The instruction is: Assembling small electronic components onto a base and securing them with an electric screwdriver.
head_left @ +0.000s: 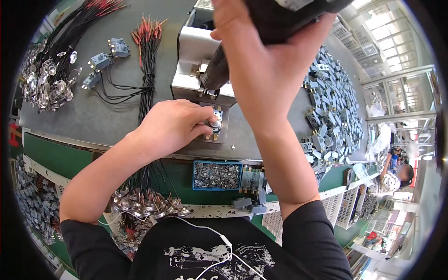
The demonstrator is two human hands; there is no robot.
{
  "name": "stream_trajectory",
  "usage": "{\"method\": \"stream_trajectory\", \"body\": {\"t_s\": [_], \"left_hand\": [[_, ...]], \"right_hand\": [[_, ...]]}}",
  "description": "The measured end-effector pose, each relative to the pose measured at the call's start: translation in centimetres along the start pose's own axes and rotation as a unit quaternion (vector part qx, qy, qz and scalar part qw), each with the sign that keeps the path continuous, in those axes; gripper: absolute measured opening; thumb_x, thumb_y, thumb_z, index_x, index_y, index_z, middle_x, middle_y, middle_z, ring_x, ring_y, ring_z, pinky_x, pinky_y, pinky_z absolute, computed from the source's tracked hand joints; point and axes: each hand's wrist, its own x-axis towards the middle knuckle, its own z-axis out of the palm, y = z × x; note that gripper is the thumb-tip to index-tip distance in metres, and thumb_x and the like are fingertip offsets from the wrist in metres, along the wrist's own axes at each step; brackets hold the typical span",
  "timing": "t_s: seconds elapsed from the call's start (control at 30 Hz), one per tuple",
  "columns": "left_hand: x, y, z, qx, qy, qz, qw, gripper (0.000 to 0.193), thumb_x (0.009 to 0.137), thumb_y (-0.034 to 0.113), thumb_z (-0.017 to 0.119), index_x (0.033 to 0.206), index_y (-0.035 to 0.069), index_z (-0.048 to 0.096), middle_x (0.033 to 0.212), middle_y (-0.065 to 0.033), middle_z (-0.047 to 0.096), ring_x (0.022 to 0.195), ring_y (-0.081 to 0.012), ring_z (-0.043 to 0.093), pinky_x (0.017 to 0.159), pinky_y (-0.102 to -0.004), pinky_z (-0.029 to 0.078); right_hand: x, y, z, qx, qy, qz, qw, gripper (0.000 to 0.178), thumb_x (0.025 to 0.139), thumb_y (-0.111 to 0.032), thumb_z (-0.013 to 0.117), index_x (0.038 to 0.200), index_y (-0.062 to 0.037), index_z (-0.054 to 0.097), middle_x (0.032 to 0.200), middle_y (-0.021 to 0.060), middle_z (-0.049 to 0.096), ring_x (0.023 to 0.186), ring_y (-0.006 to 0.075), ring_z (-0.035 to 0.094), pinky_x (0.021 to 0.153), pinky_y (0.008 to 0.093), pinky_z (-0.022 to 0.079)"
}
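Observation:
My right hand [263, 70] is wrapped around a black power screwdriver [218, 70], its body partly cut off by the top edge. The tool's nose points down toward the left, over a white-and-metal fixture [196, 44]. Just below, the thumb and fingertips of my left hand [170, 123] pinch a small round silver part [215, 124]. This part sits on a grey block with brass terminals [217, 113], which rests on a metal plate [224, 133] at the bench's near side. My fingers hide part of it.
Loose grey blocks [331, 107] are heaped on the right. A blue tray of small metal pieces [217, 175] stands at the front edge. Bundled black wires with red tips [148, 56] and wired silver discs [53, 84] lie left. A person [392, 179] is far right.

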Motion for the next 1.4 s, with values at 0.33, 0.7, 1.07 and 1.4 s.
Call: {"method": "stream_trajectory", "body": {"t_s": [0.33, 0.7, 1.07, 1.4], "left_hand": [[0.2, -0.9, 0.9, 0.027, 0.014, 0.035, 0.999, 0.022, 0.093, 0.032, 0.072, 0.107, 0.015, 0.069, 0.087, -0.0061, 0.072, 0.088, -0.0286, 0.07, 0.075, -0.0433, 0.055], [0.2, -0.5, 0.9, 0.017, 0.034, 0.042, 0.998, 0.023, 0.092, 0.032, 0.074, 0.108, 0.017, 0.069, 0.083, -0.0035, 0.07, 0.083, -0.027, 0.07, 0.071, -0.0416, 0.056], [0.1, -0.5, 0.9, 0.013, 0.033, 0.045, 0.998, 0.023, 0.092, 0.032, 0.073, 0.107, 0.016, 0.068, 0.084, -0.0046, 0.07, 0.084, -0.0278, 0.07, 0.072, -0.0417, 0.056], [0.2, -0.5, 1.1, 0.015, 0.064, 0.07, 0.995, 0.022, 0.09, 0.027, 0.076, 0.104, 0.012, 0.069, 0.105, -0.0063, 0.068, 0.099, -0.0285, 0.067, 0.083, -0.0429, 0.055]], "right_hand": [[0.5, -0.4, -2.9, -0.076, -0.043, 0.013, 0.996, 0.044, 0.09, 0.006, 0.073, 0.125, -0.0005, 0.047, 0.095, 0.0078, 0.068, 0.075, 0.0118, 0.067, 0.061, 0.025, 0.054], [0.0, -0.9, -5.6, -0.075, -0.075, 0.108, 0.988, 0.026, 0.087, 0.012, 0.073, 0.107, 0.0056, 0.058, 0.088, 0.0094, 0.068, 0.071, 0.012, 0.066, 0.057, 0.0254, 0.054], [0.0, -1.2, -5.7, -0.149, -0.091, 0.119, 0.977, 0.044, 0.087, 0.011, 0.074, 0.122, 0.0022, 0.048, 0.092, 0.0093, 0.068, 0.072, 0.0122, 0.067, 0.059, 0.0265, 0.056], [-0.9, -0.7, -4.7, -0.011, -0.047, 0.092, 0.995, 0.053, 0.086, 0.011, 0.074, 0.13, 0.0012, 0.047, 0.091, 0.0061, 0.068, 0.076, 0.0118, 0.068, 0.064, 0.0259, 0.057]]}}
